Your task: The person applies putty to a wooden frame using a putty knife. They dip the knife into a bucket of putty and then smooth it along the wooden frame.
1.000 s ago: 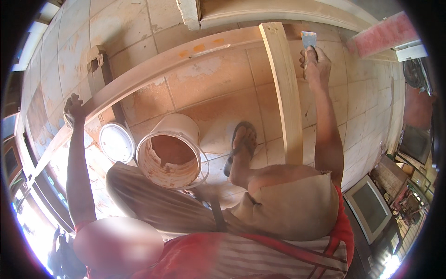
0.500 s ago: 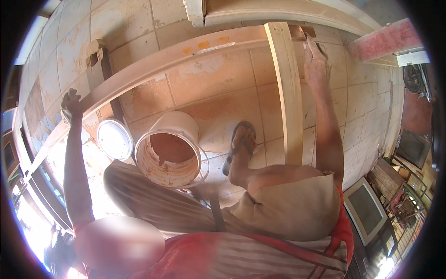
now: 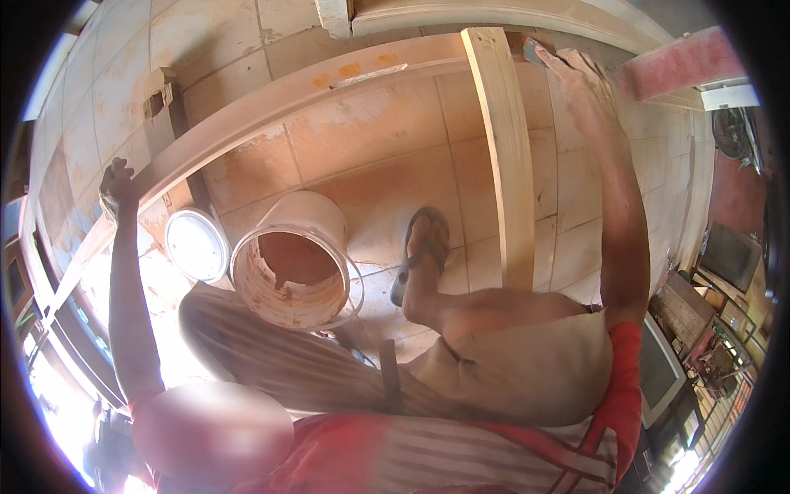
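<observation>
A long reddish-brown wooden beam (image 3: 271, 115) stretches from the lower left to the top right, with orange patches and a pale slot along it. My left hand (image 3: 119, 193) is curled round the beam towards its left part. Near the far right end, my right hand (image 3: 583, 82) pinches a small flat greyish piece (image 3: 533, 53) against or just beside the wood; its kind is unclear. A pale, unpainted board (image 3: 504, 148) crosses the beam close to my right hand, its near end by my knee.
Between my legs and the beam a white bucket (image 3: 317, 216), smeared reddish inside, lies tilted beside a round white lid (image 3: 197, 245). A dark wooden support (image 3: 169, 123) passes under the beam at left. A pink-red beam (image 3: 679, 66) juts in at right, above an old monitor (image 3: 658, 370).
My right hand has moved slightly up and right, its fingers now angled left along the beam's end. The left hand keeps its hold. The whole view has shifted a little.
</observation>
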`<action>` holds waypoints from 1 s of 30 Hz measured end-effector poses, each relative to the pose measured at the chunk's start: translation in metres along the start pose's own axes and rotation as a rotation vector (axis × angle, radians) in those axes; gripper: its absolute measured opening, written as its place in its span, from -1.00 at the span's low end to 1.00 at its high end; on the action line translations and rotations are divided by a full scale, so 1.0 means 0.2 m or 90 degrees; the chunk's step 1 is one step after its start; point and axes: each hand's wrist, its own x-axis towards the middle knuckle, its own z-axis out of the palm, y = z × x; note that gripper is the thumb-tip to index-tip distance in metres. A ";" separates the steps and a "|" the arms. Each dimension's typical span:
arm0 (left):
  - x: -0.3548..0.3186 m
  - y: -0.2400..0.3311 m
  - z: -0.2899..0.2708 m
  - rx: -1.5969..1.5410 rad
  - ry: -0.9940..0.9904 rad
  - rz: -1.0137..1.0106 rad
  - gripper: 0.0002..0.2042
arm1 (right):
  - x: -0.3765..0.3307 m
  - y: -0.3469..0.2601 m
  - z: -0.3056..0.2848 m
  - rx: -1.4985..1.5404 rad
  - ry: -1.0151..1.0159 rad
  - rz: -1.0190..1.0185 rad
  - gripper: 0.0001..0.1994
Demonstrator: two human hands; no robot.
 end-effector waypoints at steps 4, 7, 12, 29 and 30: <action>0.03 -0.06 -0.02 -0.015 0.009 -0.042 -0.55 | -0.04 -0.02 -0.01 0.007 -0.066 0.101 -0.53; 0.01 -0.01 -0.02 0.003 0.003 -0.027 -0.55 | -0.05 -0.07 0.05 0.141 0.010 0.017 -0.49; 0.00 0.01 -0.02 0.017 0.004 -0.033 -0.54 | 0.02 -0.04 0.13 0.119 0.024 -0.018 -0.44; -0.03 0.00 -0.05 -0.001 0.036 -0.067 -0.56 | 0.05 -0.06 0.08 -0.011 -0.008 -0.001 -0.46; -0.03 0.01 -0.03 -0.004 0.025 -0.056 -0.57 | 0.05 -0.05 0.07 0.001 -0.007 0.016 -0.47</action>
